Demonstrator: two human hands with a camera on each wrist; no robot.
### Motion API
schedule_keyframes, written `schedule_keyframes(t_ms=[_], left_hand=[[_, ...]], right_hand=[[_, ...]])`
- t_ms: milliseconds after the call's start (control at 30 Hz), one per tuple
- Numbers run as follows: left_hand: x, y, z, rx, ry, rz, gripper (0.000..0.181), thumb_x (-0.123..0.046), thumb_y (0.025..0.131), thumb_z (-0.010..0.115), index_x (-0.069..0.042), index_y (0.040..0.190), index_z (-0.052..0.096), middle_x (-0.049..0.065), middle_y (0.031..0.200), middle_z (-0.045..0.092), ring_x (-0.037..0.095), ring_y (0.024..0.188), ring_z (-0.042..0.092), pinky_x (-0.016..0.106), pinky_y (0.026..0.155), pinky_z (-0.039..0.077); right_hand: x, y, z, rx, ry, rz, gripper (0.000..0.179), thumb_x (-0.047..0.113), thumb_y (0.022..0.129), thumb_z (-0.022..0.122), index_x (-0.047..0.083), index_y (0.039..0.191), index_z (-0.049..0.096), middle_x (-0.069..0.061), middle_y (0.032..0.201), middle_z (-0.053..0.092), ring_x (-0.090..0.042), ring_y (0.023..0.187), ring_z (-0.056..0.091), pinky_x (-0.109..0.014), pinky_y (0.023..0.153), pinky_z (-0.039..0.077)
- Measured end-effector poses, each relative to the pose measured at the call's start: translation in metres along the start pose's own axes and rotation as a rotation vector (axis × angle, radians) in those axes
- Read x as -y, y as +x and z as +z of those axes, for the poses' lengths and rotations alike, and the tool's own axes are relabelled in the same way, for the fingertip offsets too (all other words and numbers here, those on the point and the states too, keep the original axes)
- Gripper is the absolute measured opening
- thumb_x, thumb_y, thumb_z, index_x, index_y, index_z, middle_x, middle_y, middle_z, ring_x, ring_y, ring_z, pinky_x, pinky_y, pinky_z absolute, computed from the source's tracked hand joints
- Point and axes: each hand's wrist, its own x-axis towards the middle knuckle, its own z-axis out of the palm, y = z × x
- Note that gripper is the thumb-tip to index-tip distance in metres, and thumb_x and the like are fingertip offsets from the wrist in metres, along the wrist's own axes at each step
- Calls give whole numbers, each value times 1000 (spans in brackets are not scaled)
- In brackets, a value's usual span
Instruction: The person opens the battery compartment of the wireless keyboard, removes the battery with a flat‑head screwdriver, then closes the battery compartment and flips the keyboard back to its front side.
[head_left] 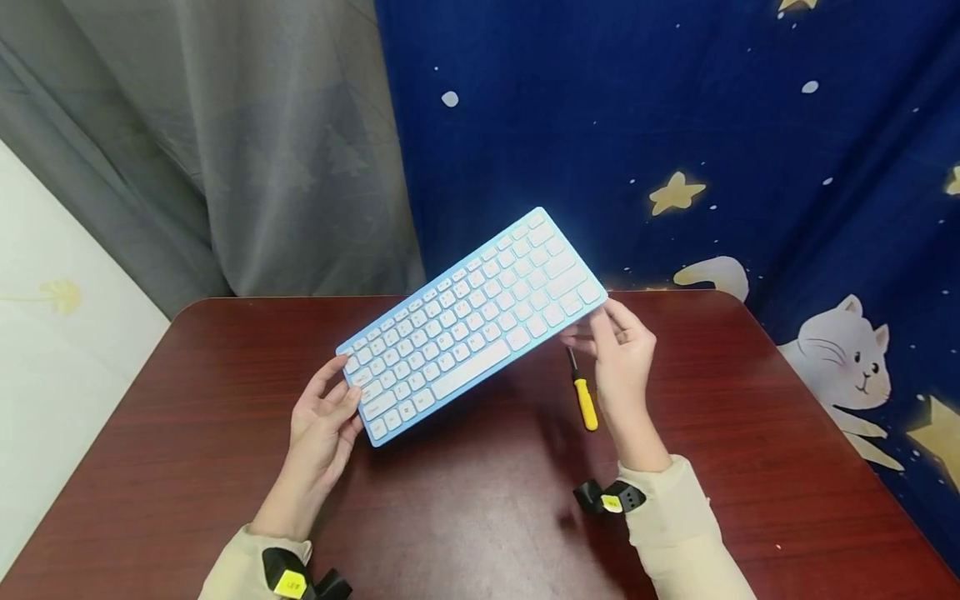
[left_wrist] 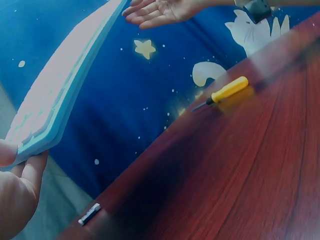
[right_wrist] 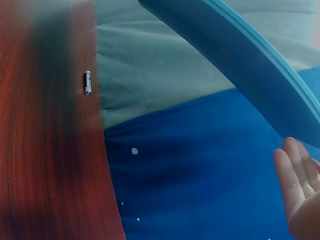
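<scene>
A light blue keyboard [head_left: 472, 325] with white keys is held above the table, tilted, its right end raised higher than its left. My left hand [head_left: 322, 425] grips the left end, thumb on the key side and fingers behind. At the lower right corner, my right hand [head_left: 626, 358] holds the edge between thumb and forefinger. Its other fingers [left_wrist: 145, 17] stretch out straight under the keyboard, as the left wrist view shows. The blue underside [right_wrist: 235, 60] faces the right wrist camera.
On the dark red wooden table [head_left: 465, 517] lies a yellow-handled screwdriver [head_left: 585, 404], near the right hand. A small cylindrical battery [right_wrist: 88, 82] lies by the far table edge, hidden in the head view. Grey and blue curtains [head_left: 525, 100] hang behind.
</scene>
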Motion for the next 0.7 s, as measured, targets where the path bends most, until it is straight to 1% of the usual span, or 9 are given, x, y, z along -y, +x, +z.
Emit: schedule_keyframes(t_ms=[133, 300, 367, 500, 600, 700], left_hand=[[-4, -3, -6, 24, 35, 3, 45, 11, 90, 47, -4, 131, 36, 10, 106, 62, 18, 88, 64, 29, 69, 52], [-10, -6, -16, 40, 50, 14, 45, 12, 89, 47, -2, 131, 37, 11, 105, 63, 18, 85, 64, 27, 67, 52], [-13, -7, -19, 54, 55, 19, 45, 12, 89, 47, -2, 131, 38, 11, 106, 63, 19, 86, 64, 27, 66, 52], [-20, -7, -25, 79, 79, 21, 44, 13, 89, 46, -2, 130, 40, 11, 105, 63, 18, 85, 64, 27, 66, 52], [-23, -8, -28, 80, 127, 15, 44, 12, 89, 47, -2, 130, 40, 10, 104, 64, 17, 84, 64, 26, 65, 52], [-26, -7, -30, 84, 181, 9, 45, 12, 90, 46, -1, 132, 38, 9, 103, 64, 17, 84, 64, 26, 65, 52]], right_hand=[[0, 3, -7, -8, 4, 36, 25, 11, 93, 53, -7, 106, 63, -10, 90, 68, -21, 68, 66, -35, 62, 52], [-1, 4, -13, 13, -14, 72, 29, 13, 93, 54, -10, 108, 61, -8, 84, 69, -20, 66, 66, -32, 61, 52], [0, 5, -14, 36, -34, 97, 29, 14, 93, 55, -10, 108, 61, -7, 84, 69, -19, 67, 66, -31, 62, 52], [1, 6, -16, 107, -91, 171, 31, 15, 91, 59, -8, 111, 61, -6, 90, 69, -19, 72, 65, -30, 62, 53], [1, 6, -17, 153, -136, 220, 31, 14, 90, 60, -5, 115, 60, -6, 95, 68, -17, 75, 65, -29, 63, 53], [0, 6, -17, 194, -173, 245, 32, 13, 89, 61, -3, 117, 59, -6, 98, 67, -16, 75, 64, -30, 62, 53]])
